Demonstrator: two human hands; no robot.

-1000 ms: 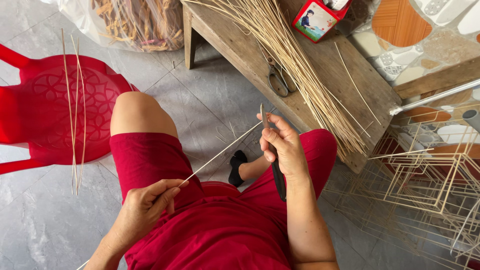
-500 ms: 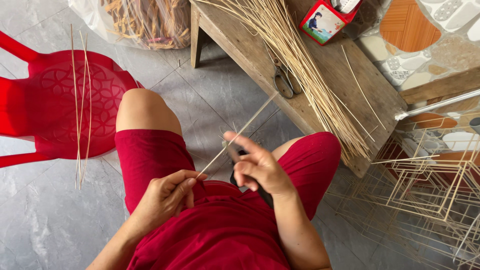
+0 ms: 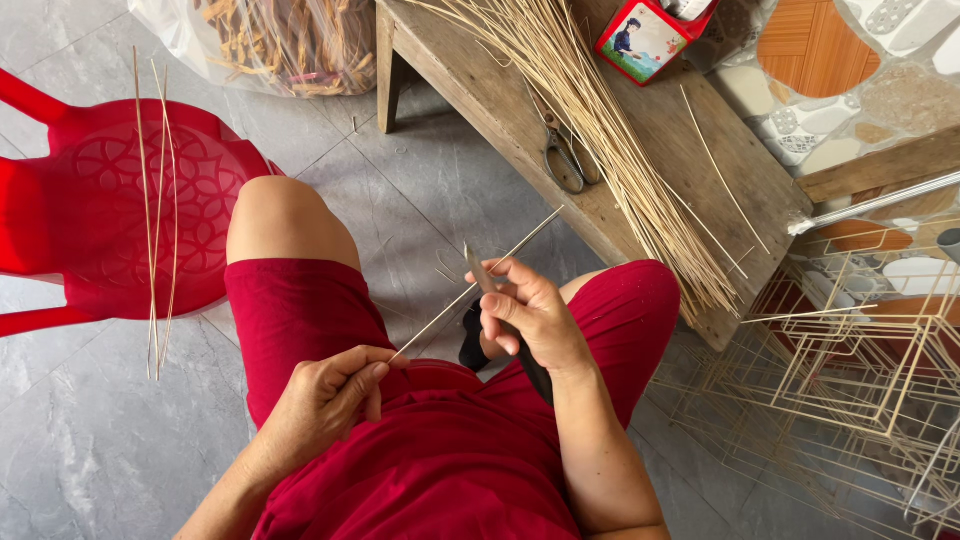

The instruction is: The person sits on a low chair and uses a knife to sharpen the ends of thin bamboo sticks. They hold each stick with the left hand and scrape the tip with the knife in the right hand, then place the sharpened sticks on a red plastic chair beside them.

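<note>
Two hands at work — left hand (image 3: 325, 400), right hand (image 3: 530, 310). One thin stick (image 3: 480, 285) held between them, one knife (image 3: 482, 272). Three loose sticks (image 3: 155, 200) on one red chair (image 3: 80, 215). One pair of scissors (image 3: 568, 160), one wooden bench (image 3: 690, 150), one small box (image 3: 645, 40) — bundled sticks (image 3: 590, 110) too many to count.

Open grey floor (image 3: 420, 190) between the knees and ahead of the lap gives passing room, up to the wooden tabletop (image 3: 500, 110) slanting across the front-right. Tabletop crowded: reed bundle (image 3: 600, 130), scissors (image 3: 570, 160), red box (image 3: 645, 40). Right side blocked by stacked wire frames (image 3: 860, 380); left blocked by red plastic chair (image 3: 110, 210) carrying loose reed strips (image 3: 155, 200); plastic bag (image 3: 280, 45) closes the far front.
</note>
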